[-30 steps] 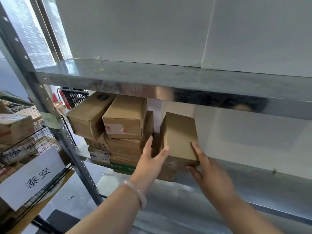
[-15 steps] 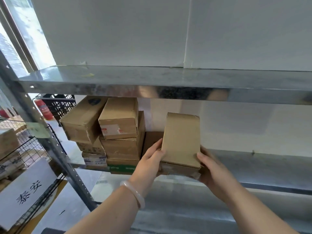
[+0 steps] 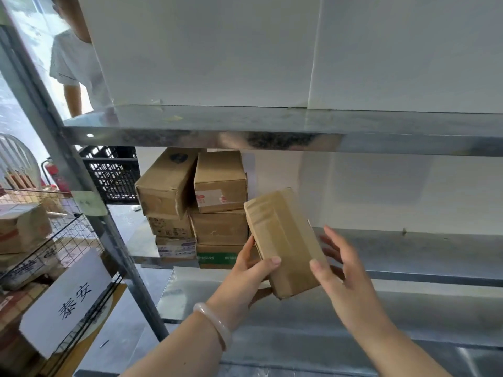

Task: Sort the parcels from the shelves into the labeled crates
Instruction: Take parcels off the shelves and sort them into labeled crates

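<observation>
Left hand (image 3: 245, 278) fingers grip parcel (image 3: 283, 240) — right hand (image 3: 345, 281) fingers spread beside; wire crate (image 3: 68, 232) holds boxes (image 3: 21, 227).

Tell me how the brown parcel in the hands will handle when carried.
Probably stiff: the parcel shows flat faces and straight edges. Likely light for its size, since the left hand holds it tilted almost alone. Its glossy taped face may slip.

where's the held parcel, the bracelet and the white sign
held parcel (image 3: 285, 240), head view, middle of its taped top face
bracelet (image 3: 217, 321), head view, the band over the wrist
white sign (image 3: 66, 303), head view, its middle, by the black characters
</observation>
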Demonstrator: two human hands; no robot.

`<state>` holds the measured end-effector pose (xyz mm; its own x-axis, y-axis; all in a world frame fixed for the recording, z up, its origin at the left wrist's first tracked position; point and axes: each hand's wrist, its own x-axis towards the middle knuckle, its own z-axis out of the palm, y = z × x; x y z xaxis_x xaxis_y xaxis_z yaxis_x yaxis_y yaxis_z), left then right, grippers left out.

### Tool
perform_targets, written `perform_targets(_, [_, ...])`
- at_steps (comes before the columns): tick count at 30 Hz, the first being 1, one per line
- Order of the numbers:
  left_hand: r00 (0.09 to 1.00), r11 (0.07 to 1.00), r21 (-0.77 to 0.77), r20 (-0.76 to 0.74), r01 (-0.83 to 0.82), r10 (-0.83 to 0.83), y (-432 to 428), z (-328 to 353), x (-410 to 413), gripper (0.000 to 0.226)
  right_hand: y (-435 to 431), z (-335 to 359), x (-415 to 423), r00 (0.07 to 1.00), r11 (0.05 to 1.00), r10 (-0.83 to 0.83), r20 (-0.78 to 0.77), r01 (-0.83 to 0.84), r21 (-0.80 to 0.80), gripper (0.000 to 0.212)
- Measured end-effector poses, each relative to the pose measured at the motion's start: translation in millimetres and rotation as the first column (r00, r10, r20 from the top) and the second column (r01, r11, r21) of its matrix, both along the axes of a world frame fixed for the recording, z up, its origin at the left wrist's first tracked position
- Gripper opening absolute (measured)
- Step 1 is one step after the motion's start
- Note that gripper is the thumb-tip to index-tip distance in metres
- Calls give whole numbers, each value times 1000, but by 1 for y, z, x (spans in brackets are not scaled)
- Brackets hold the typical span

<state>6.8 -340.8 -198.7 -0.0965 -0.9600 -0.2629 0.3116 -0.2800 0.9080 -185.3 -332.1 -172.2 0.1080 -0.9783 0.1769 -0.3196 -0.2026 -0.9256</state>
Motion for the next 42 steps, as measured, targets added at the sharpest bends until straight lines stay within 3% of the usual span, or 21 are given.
perform_targets(4, [993,999,30,-116,29,-25,25,-3,29,78,14,7,14,959,936,262,112,-280,213,65])
perform_targets(8, [995,996,15,41,-93,92,51,-1,54,40,27,-4,43,981,972,188,-39,-181,148,66])
perform_targets(10, [978,983,2,100,-184,183,64,1,67,45,34,-8,58,972,988,153,-177,-149,38,69])
perform_targets(13, [971,975,-33,89,-219,221,87,6,88,76,48,-11,84,899,968,142,-413,-213,-130,91])
perform_targets(15, [956,962,-79,120,-260,268,102,8,102,91,61,-12,105,864,946,133,-485,-256,-197,101])
perform_targets(22, [848,859,-113,136,-500,512,168,13,171,102,104,-6,182,808,896,351,-472,-436,-81,110])
perform_targets(26, [756,786,-191,215,-588,618,219,21,205,108,125,-3,229,786,830,453,-421,-544,-121,102])
perform_targets(30, [623,698,-291,315,-654,716,272,28,242,108,143,7,280,745,750,552,-373,-640,-169,91])
perform_targets(34, [379,568,-310,499,-762,780,328,32,278,106,153,16,331,692,675,640,-335,-714,-186,91])
perform_targets(38, [172,425,-371,551,-826,816,377,31,305,95,166,28,393,587,557,725,-360,-807,-196,84])
perform_targets(42, [-30,224,-367,573,-903,819,413,36,326,81,188,35,460,446,424,810,-381,-894,-145,81])
